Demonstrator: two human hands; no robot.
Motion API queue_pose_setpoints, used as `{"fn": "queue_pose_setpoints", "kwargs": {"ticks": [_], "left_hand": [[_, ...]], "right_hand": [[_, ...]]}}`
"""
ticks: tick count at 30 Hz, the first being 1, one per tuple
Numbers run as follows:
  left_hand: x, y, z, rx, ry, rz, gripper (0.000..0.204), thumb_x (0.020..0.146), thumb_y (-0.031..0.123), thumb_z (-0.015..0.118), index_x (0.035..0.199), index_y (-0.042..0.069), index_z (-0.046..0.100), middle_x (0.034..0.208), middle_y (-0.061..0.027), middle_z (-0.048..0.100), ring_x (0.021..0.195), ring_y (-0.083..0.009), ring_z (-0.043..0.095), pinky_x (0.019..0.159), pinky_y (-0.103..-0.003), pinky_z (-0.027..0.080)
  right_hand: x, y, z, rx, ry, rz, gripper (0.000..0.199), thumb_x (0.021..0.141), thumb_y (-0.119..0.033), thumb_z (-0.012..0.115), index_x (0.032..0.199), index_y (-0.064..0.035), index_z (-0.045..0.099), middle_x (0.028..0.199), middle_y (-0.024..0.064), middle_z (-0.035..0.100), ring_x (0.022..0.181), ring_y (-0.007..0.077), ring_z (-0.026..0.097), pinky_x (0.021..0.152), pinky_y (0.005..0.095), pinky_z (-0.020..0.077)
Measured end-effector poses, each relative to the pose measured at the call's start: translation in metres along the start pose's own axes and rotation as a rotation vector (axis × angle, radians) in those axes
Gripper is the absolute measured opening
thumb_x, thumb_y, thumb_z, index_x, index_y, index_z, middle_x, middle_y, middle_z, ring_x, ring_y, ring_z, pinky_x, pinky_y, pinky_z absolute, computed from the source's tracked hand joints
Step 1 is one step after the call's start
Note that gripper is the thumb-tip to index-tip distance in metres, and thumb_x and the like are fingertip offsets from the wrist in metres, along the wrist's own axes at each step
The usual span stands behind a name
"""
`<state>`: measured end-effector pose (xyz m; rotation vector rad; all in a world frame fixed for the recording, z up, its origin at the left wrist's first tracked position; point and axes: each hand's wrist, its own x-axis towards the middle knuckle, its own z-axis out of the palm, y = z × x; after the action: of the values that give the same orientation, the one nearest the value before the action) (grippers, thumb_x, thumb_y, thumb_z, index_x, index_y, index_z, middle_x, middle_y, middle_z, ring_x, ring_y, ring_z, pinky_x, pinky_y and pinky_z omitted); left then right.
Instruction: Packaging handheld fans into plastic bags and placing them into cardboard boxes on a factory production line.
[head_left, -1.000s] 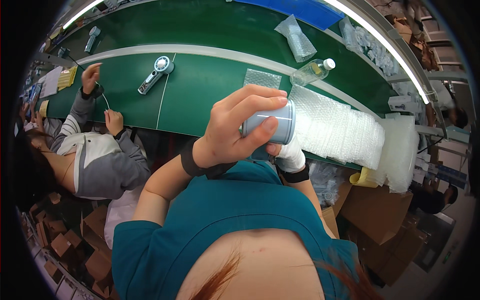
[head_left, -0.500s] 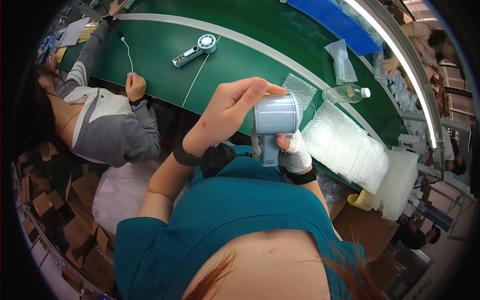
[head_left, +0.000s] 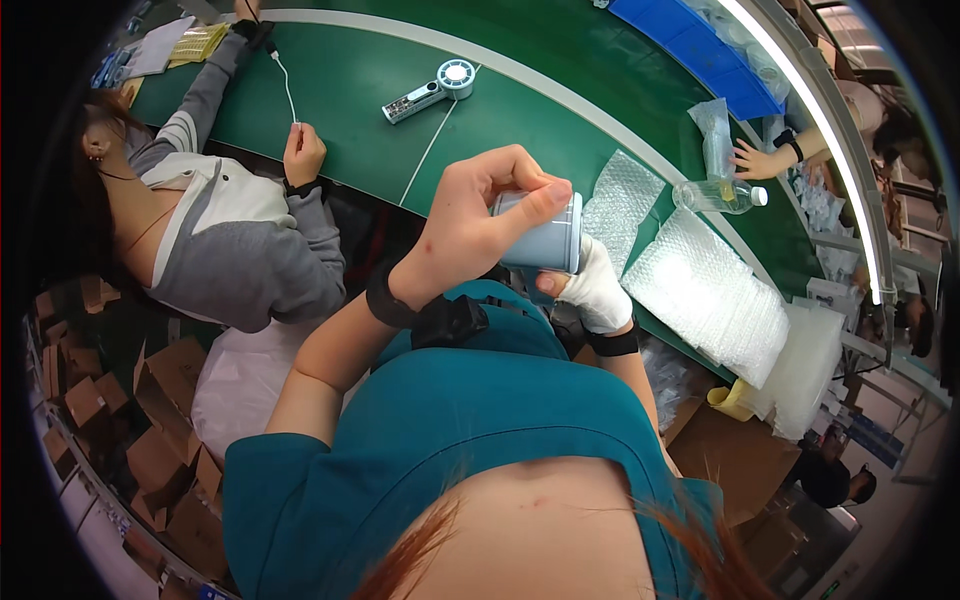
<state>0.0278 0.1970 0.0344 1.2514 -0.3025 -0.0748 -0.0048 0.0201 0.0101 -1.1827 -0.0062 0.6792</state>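
A light blue handheld fan (head_left: 540, 248) is held in front of my chest, its round head tilted. My left hand (head_left: 470, 215) is closed over the head from the left, thumb along its upper side. My right hand (head_left: 597, 293), wrapped in a white covering, grips the fan lower down, with the thumb showing; the handle is mostly hidden. Beyond my hands, a second handheld fan (head_left: 430, 92) lies on the green table (head_left: 360, 150), its handle showing inner parts. Clear bubble wrap sheets (head_left: 710, 290) lie right of my hands.
A co-worker at left holds a white cable (head_left: 288, 85). Another person's hand (head_left: 760, 160) reaches in at right, beside a bubble-wrap packet (head_left: 712, 140) and a clear bottle (head_left: 720, 196). A blue bin (head_left: 690, 45) stands at the back; cardboard boxes (head_left: 165, 395) sit low at left.
The fan has turned and tilted in my hands, hiding more of its handle. My left fingers have curled over its head. Another person's hand has come near the bubble-wrap packet at right.
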Motion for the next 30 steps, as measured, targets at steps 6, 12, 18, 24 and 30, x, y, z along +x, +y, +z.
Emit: {"fn": "queue_pose_setpoints", "kwargs": {"ticks": [6,12,18,24,30], "left_hand": [[0.003,0.013,-0.006,-0.03,-0.098,-0.171,0.019,0.088,0.016,0.059,0.084,-0.003,0.059,0.079,-0.0053,0.062,0.077,-0.0095,0.059,0.07,-0.023,0.046],[0.004,0.022,-0.006,0.11,-0.321,-0.046,0.041,0.094,0.03,0.041,0.108,-0.004,0.057,0.109,-0.0138,0.058,0.095,-0.0185,0.058,0.084,-0.03,0.045],[0.005,0.03,0.004,-0.019,-0.43,-0.187,0.042,0.084,0.025,0.052,0.115,-0.004,0.053,0.113,-0.0153,0.058,0.101,-0.0208,0.057,0.089,-0.032,0.044],[0.006,0.028,0.009,0.01,-0.456,-0.206,0.041,0.084,0.022,0.055,0.115,-0.003,0.054,0.111,-0.0153,0.059,0.101,-0.0204,0.057,0.089,-0.032,0.044],[0.008,0.02,0.016,0.141,-0.418,-0.177,0.041,0.089,0.026,0.047,0.117,-0.004,0.053,0.111,-0.0163,0.059,0.102,-0.0202,0.056,0.089,-0.032,0.043]], "right_hand": [[-0.004,0.008,0.004,0.027,0.004,0.028,0.048,0.064,-0.014,0.081,0.103,-0.0001,0.057,0.086,0.0079,0.064,0.078,0.0151,0.062,0.069,0.0265,0.0489],[-0.004,0.009,0.015,0.192,-0.028,-0.158,0.06,0.06,-0.023,0.083,0.109,0.0013,0.056,0.09,0.0104,0.064,0.076,0.0178,0.062,0.067,0.0266,0.0491],[-0.011,0.008,0.013,0.175,0.0,-0.256,0.064,0.06,-0.025,0.082,0.111,0.0013,0.054,0.09,0.0117,0.064,0.075,0.0188,0.063,0.063,0.026,0.0491],[-0.018,0.011,0.006,0.126,0.006,-0.221,0.06,0.061,-0.024,0.081,0.108,0.001,0.055,0.089,0.0116,0.064,0.073,0.0182,0.062,0.06,0.0245,0.0485],[-0.022,0.011,0.008,0.182,0.025,-0.206,0.057,0.064,-0.031,0.08,0.104,0.0015,0.056,0.086,0.012,0.063,0.071,0.0187,0.062,0.059,0.027,0.0485]]}}
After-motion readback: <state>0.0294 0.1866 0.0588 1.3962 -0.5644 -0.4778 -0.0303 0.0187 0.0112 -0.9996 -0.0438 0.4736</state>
